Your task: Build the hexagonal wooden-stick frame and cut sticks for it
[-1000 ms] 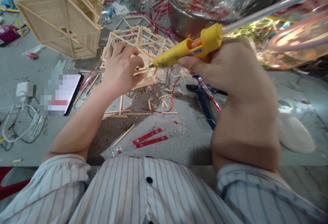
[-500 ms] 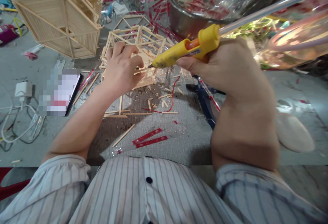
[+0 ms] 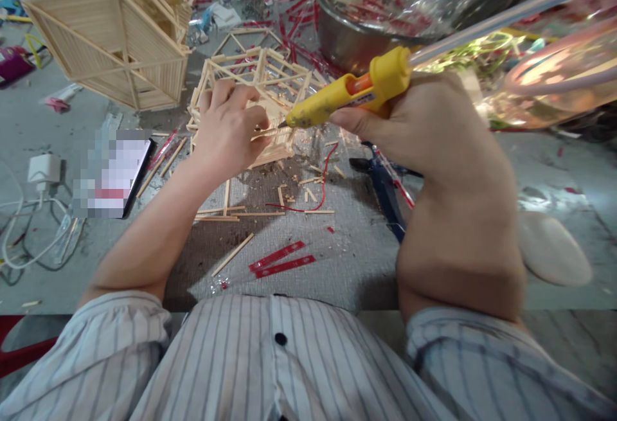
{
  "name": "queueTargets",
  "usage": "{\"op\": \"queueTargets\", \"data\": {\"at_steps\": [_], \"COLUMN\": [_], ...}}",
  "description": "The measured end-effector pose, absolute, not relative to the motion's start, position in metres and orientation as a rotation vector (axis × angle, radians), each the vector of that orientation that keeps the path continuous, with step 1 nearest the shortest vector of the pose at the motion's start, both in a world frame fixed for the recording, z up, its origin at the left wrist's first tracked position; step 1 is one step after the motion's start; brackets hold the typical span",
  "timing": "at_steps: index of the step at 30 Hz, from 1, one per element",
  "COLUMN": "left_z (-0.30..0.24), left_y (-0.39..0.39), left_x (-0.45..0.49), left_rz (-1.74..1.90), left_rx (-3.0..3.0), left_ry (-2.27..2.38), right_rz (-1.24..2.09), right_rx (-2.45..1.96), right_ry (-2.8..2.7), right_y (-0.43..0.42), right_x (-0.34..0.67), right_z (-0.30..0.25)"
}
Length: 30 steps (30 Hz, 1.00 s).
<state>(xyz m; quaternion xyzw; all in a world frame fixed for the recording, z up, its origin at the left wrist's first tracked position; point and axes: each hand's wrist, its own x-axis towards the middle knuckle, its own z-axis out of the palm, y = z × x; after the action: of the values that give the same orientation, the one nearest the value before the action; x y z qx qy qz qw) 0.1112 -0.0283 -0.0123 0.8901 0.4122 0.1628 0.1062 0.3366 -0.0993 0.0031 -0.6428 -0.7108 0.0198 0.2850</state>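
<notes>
The left hand (image 3: 229, 125) is over the near left side of a small stick frame (image 3: 261, 64) at the middle of the tabletop (image 3: 347, 260), its grip pinched on a thin stick (image 3: 274, 131) between thumb and forefinger. From the right, the right hand (image 3: 434, 125) has its grip clamped around a yellow glue gun (image 3: 347, 90), tilted down to the left, the dark nozzle at the thin stick; whether they touch cannot be told. A larger stick structure (image 3: 91, 38) stands at the far left, and a metal bowl (image 3: 347, 45) holding clear and red wrappings sits at the far right of the frame. A phone (image 3: 123, 177) lies left of the left forearm, with a white charger (image 3: 44, 168) farther left. Blue-handled pliers (image 3: 387, 199) lie partly behind the right arm, and two red strips (image 3: 285, 266) lie near the striped shirt (image 3: 241, 350).
</notes>
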Motion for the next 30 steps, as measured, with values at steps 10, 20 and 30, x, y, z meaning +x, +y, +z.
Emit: {"op": "queueTargets", "data": {"at_steps": [10, 20, 30], "left_z": [-0.0140, -0.0142, -0.0126], "left_y": [-0.0270, -0.0267, -0.0277], "left_x": [0.1111, 0.1122, 0.1118], "left_rz": [0.521, 0.519, 0.475], "left_rx": [2.653, 2.600, 2.715], "left_ry": [1.213, 1.223, 1.235], "right_rz": [0.032, 0.085, 0.025], "right_rx": [-1.712, -1.727, -1.746], "right_ry": [-1.910, -1.887, -1.929], "right_y": [-0.0986, -0.0990, -0.0977], "right_x": [0.3366, 0.3358, 0.3374], "right_z": [0.0021, 0.0021, 0.0000]}}
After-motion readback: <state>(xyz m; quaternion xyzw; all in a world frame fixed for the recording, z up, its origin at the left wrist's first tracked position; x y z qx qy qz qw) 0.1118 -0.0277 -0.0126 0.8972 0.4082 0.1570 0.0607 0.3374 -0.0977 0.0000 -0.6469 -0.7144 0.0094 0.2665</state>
